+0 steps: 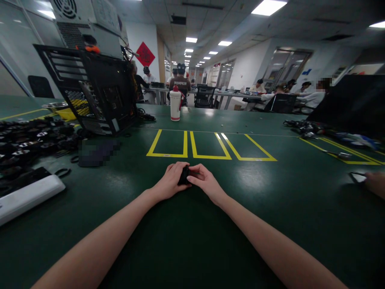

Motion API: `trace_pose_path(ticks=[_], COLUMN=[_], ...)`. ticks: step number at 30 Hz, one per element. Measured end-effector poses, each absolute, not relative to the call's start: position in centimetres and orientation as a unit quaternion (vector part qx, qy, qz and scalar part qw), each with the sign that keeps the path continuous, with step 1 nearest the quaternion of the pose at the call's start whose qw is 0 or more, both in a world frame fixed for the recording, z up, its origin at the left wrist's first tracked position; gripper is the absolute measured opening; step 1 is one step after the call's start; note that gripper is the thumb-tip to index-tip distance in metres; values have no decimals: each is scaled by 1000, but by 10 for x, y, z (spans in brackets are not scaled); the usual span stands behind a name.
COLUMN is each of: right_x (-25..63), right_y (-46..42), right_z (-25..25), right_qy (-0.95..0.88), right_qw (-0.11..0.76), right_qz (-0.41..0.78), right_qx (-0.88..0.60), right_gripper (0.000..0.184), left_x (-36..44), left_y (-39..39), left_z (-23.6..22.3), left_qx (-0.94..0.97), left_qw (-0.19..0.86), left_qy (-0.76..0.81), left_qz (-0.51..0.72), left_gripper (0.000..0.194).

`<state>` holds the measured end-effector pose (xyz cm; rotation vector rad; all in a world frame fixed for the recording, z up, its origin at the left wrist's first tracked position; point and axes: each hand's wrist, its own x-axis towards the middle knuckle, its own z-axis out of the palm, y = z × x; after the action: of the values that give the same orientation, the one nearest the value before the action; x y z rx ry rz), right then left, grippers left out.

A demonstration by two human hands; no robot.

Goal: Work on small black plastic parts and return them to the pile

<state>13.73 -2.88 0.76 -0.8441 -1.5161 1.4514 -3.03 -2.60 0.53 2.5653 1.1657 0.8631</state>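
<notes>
This is looking like an electronics workshop: a PC case (pixel 111 96) is standing on a green bench (pixel 255 180), people (pixel 180 84) sitting at tables (pixel 237 95).

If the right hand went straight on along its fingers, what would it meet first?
The small black object: the right hand seems to be at its edge, though exact contact is unclear. Beyond it comes the left hand, which holds it.

Between the fingers (pixel 173 167) of your left hand (pixel 168 181) and right hand (pixel 209 182) sat a small object (pixel 183 176). Just beyond them, on the table (pixel 255 184), lay three taped outlines (pixel 213 157); behind those stood a cup (pixel 175 105). Left of your fingers lay a flat item (pixel 98 154), a long bar (pixel 31 196) and heaped parts (pixel 36 138); a computer case (pixel 111 98) stood behind the flat item. Far right: another person's hand (pixel 376 184).
</notes>
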Motion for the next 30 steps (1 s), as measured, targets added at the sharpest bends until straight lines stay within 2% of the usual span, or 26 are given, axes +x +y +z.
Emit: trace_pose_path(ticks=[3, 8, 13, 19, 23, 30], right_x=[137, 139, 141, 141, 141, 145], right_y=[-28, -21, -22, -23, -18, -19], right_z=[7, 3, 6, 6, 3, 9], right_qy=[-614, -618, -619, -620, -605, -620], right_qw=[433, 415, 406, 423, 414, 396], right_qz=[562, 547, 576, 559, 571, 586], right_qx=[-348, -382, -347, -352, -369, -340], right_gripper=[21, 31, 33, 22, 32, 35], left_x=[-30, -30, -30, -29, -28, -30], left_y=[-25, -25, -26, -26, -26, -26], left_z=[5, 5, 6, 7, 6, 5], left_qx=[866, 866, 866, 866, 865, 866], left_qw=[98, 100, 101, 96, 96, 99], left_qy=[393, 394, 394, 396, 395, 395], left_qz=[293, 292, 291, 289, 293, 291], left_gripper=[55, 55, 53, 55, 55, 54])
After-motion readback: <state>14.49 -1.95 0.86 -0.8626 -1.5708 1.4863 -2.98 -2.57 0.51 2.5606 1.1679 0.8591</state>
